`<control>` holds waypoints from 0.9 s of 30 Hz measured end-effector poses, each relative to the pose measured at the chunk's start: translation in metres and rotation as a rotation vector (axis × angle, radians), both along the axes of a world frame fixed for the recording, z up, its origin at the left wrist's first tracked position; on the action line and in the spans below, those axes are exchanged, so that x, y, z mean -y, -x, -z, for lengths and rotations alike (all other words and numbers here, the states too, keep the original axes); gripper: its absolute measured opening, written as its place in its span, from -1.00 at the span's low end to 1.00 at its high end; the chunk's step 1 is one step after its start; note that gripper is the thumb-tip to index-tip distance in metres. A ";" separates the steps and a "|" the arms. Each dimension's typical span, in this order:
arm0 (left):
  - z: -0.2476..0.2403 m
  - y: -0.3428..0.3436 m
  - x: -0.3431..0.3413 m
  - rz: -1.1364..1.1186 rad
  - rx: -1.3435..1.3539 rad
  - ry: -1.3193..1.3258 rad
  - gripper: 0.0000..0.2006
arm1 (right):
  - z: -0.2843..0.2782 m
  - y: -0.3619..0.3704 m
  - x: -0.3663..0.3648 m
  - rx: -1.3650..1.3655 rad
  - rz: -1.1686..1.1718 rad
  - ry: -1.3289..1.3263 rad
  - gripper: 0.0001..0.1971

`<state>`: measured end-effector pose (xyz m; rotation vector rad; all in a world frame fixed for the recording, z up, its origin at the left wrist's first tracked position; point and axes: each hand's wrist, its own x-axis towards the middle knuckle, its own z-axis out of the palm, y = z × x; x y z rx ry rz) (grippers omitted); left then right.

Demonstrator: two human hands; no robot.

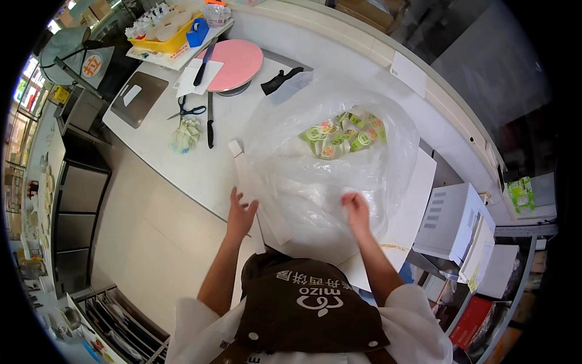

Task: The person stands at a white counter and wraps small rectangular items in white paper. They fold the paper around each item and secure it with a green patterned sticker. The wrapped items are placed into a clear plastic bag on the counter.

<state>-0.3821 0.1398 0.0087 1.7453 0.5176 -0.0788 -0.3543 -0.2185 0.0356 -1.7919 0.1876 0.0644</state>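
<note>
Both hands, left hand (241, 212) fingers spread and right hand (354, 209) fingers pinching, steady the plastic bag (327, 164) of packets (342, 134) on the surface (182, 158).

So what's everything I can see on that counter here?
plastic bag: one, clear, large, counter middle
small packets: many, green and white, inside the bag
turntable: one, pink, round, far side of counter
scissors: one, blue-handled, left of the bag
knife: one, black-handled, beside the scissors
yellow tray: one, filled with pale items, far corner
white appliance: one, right, below counter level
counter: one, white
left hand: on the bag's left edge, fingers spread
right hand: pinching the bag's plastic
</note>
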 end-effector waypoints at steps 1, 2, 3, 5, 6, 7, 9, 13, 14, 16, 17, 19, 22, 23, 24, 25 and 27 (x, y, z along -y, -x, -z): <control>0.013 -0.027 0.002 0.040 -0.017 0.051 -0.18 | 0.020 0.034 0.000 -0.136 -0.122 0.077 -0.89; 0.025 -0.055 0.003 0.122 0.029 -0.063 -0.20 | 0.022 0.058 -0.008 -0.219 -0.308 0.060 -0.86; 0.038 -0.085 0.008 0.209 0.077 -0.174 -0.21 | 0.021 0.074 -0.017 -0.303 -0.490 0.040 -0.77; 0.064 -0.156 0.024 0.292 0.007 -0.376 -0.31 | 0.021 0.079 -0.038 -0.348 -0.590 0.130 -0.61; 0.060 -0.194 0.035 0.361 0.037 -0.379 -0.34 | 0.022 0.079 -0.042 -0.373 -0.631 0.174 -0.53; 0.051 -0.230 0.048 0.431 0.072 -0.376 -0.37 | 0.041 0.070 -0.037 -0.327 -0.591 0.098 -0.46; 0.027 -0.285 0.064 0.462 0.068 0.158 -0.43 | 0.073 0.028 -0.025 -0.212 -0.440 0.241 -0.34; -0.048 -0.307 0.074 0.495 0.178 0.400 -0.48 | 0.055 -0.052 0.014 -0.095 0.027 0.648 -0.39; -0.061 -0.306 0.066 0.486 0.213 0.298 -0.48 | 0.047 -0.055 0.007 -0.045 0.038 0.653 -0.41; -0.038 -0.281 0.010 0.651 0.471 -0.221 -0.46 | 0.022 -0.064 -0.006 0.068 0.044 0.664 -0.45; -0.026 -0.257 -0.016 0.619 0.420 -0.379 -0.50 | 0.011 -0.065 -0.018 -0.076 -0.050 0.554 -0.47; -0.018 -0.192 -0.048 0.522 0.174 -0.616 -0.63 | 0.001 -0.043 -0.055 -0.377 -0.241 0.337 -0.50; 0.052 -0.076 -0.100 0.419 -0.054 -0.552 -0.68 | 0.055 -0.015 -0.108 -0.272 -0.352 0.274 -0.59; 0.059 -0.040 -0.095 0.418 -0.146 -0.518 -0.65 | 0.074 -0.008 -0.125 -0.288 -0.341 0.266 -0.60; 0.060 -0.010 -0.086 0.410 -0.215 -0.464 -0.63 | 0.087 -0.005 -0.138 -0.302 -0.324 0.241 -0.60; 0.066 0.017 -0.075 0.374 -0.236 -0.336 -0.58 | 0.092 -0.009 -0.149 -0.335 -0.360 0.245 -0.58; 0.081 0.050 -0.048 0.254 -0.230 -0.097 -0.48 | 0.097 -0.013 -0.167 -0.402 -0.428 0.267 -0.53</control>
